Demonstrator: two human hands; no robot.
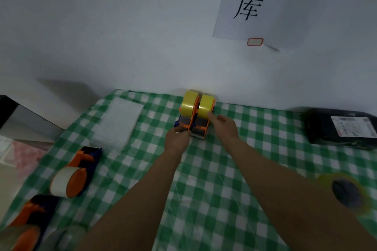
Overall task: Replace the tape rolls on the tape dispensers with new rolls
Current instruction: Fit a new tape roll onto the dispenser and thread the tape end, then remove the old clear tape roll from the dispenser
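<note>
**Both grips on the far dispensers**

The left grip (177,136) is pinching the near end of the left dispenser (184,121). The right grip (223,126) is touching the yellow roll (206,106) on the right dispenser (202,126); I cannot tell whether it is clamped. Both dispensers are standing side by side at the worktop's (224,169) far edge.

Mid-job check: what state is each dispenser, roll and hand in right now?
Left yellow dispenser: upright, loaded, front gripped by left hand.
Right yellow dispenser: upright, loaded, roll touched by right hand.
Pale-roll dispenser: loaded, untouched.
Loose yellow roll: unmounted, blurred.
Corner dispenser: blurred, unclear.
</note>
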